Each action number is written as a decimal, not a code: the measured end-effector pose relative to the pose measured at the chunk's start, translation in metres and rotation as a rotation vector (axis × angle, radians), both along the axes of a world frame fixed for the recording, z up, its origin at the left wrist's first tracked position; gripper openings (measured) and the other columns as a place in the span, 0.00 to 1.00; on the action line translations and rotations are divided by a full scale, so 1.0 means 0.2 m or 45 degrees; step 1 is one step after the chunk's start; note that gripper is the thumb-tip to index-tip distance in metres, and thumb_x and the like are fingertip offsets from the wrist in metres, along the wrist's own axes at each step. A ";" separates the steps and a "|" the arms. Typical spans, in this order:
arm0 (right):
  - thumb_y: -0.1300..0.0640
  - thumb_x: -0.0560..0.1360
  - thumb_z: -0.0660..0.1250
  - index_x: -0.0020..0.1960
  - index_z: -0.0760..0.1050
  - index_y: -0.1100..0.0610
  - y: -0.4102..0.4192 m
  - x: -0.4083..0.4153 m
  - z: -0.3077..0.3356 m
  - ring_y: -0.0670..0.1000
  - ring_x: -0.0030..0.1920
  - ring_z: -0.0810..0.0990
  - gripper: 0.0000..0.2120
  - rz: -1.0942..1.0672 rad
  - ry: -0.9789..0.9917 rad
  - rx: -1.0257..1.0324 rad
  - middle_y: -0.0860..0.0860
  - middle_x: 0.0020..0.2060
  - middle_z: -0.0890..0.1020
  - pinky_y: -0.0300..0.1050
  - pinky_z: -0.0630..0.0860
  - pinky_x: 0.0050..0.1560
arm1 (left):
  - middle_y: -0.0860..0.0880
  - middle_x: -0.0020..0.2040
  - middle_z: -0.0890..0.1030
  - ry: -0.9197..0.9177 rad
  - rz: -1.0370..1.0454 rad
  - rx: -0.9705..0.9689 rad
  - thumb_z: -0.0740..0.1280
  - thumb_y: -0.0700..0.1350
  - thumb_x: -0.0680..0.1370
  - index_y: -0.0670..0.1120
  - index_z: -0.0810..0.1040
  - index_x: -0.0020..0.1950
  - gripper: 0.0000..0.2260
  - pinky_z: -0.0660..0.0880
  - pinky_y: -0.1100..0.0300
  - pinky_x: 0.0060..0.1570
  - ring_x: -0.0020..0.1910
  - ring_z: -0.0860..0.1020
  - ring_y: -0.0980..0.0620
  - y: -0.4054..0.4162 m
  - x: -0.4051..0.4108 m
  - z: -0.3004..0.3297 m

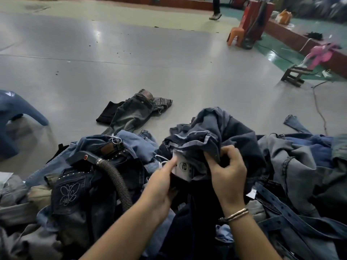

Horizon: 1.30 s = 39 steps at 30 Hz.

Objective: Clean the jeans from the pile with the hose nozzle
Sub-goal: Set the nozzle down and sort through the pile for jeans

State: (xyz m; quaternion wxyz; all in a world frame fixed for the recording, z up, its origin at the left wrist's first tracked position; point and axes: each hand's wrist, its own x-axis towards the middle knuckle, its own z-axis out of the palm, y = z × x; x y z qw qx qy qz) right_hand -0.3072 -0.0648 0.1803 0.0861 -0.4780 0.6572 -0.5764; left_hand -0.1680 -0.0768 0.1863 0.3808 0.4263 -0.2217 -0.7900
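A big pile of jeans (293, 166) fills the lower part of the view. My left hand (163, 181) and my right hand (227, 171) both grip a dark blue pair of jeans (221, 128) bunched up at the top of the pile. A white hang tag (183, 168) with a round logo shows between my hands, my left fingers touching it. The black hose nozzle (84, 157) with a red button lies on the pile to the left, apart from both hands. Its ribbed hose (118, 181) curves down into the denim.
One grey pair of jeans (131, 111) lies alone on the grey floor beyond the pile. A blue plastic stool (11, 117) stands at the left. An orange stool (236, 34), a small wooden stool (294, 76) and a cable (319, 109) are at the right. A person's legs (216, 8) appear far back.
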 end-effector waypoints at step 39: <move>0.52 0.66 0.66 0.38 0.87 0.54 -0.01 -0.08 0.10 0.51 0.42 0.86 0.11 0.608 -1.714 -0.053 0.52 0.41 0.87 0.45 0.82 0.34 | 0.38 0.55 0.82 0.394 -0.074 -0.354 0.65 0.37 0.72 0.39 0.82 0.56 0.13 0.79 0.55 0.48 0.52 0.82 0.45 0.10 0.05 0.01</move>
